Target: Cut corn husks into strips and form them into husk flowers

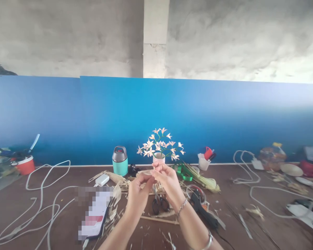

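Observation:
Over the middle of the brown table, my left hand [141,189] and my right hand [168,180] meet at the fingertips. Both are closed in a pinch around a small, thin pale piece [154,169], mostly hidden by the fingers, whose kind I cannot make out. Just beyond them, pale star-shaped flowers [159,144] on green stems stand in a whitish cup [159,158]. Below the hands lie dark-handled scissors [155,206] among dried husk strips [117,177]. A black glue gun [203,210] rests beside my right forearm.
Left are a turquoise container [120,165], a white charger [102,180], a phone [95,215] and looping white cables [41,194]. Right are green ribbon [184,173], pale green stalks [203,178], and a white cup [203,162] holding tools. A blue partition [109,114] closes off the back.

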Tool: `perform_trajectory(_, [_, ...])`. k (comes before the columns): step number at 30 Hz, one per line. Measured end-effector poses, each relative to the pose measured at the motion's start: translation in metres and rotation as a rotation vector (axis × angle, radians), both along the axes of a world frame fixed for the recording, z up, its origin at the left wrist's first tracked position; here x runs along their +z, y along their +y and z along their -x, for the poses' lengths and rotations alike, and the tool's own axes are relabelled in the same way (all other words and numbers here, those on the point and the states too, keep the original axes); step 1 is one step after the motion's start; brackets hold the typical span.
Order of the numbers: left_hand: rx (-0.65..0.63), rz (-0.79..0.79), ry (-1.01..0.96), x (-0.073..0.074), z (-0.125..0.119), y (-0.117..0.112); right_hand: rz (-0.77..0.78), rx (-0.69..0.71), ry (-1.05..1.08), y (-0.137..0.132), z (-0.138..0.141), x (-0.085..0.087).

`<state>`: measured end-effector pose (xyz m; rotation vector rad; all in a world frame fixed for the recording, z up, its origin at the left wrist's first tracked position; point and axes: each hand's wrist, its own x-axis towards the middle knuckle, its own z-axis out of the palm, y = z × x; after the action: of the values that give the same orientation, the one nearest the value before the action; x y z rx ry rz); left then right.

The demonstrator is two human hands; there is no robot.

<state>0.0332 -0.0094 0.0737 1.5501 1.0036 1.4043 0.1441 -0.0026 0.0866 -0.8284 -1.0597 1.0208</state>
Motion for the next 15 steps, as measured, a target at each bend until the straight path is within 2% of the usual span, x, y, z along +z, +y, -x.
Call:
perform_trajectory(3, [-0.011, 0.086, -0.012, -0.01, -0.002, -0.003, 0.004, -0.095, -0.218, -0.004, -0.016, -0.007])
perform_trajectory(6, [-0.015, 0.182, -0.051, -0.024, -0.001, -0.006, 0.064, -0.314, -0.705, -0.017, -0.056, -0.022])
perform_trajectory(8, [-0.005, 0.227, -0.083, -0.035, 0.0, -0.006, 0.217, -0.545, -1.118, -0.031, -0.09, -0.038])
perform_trajectory(9, [0.003, 0.262, -0.103, -0.04, 0.001, -0.005, 0.356, -0.594, -1.315, -0.038, -0.105, -0.047])
perform_trajectory(11, [0.013, 0.3, -0.145, -0.051, 0.003, -0.004, 0.641, -0.588, -1.557, -0.051, -0.129, -0.067])
perform_trajectory(12, [0.02, 0.303, -0.163, -0.056, 0.004, -0.003, 0.723, -0.568, -1.602, -0.056, -0.136, -0.076])
perform_trajectory(15, [0.03, 0.334, -0.127, -0.066, 0.006, -0.002, 0.709, -0.576, -1.685, -0.062, -0.141, -0.095])
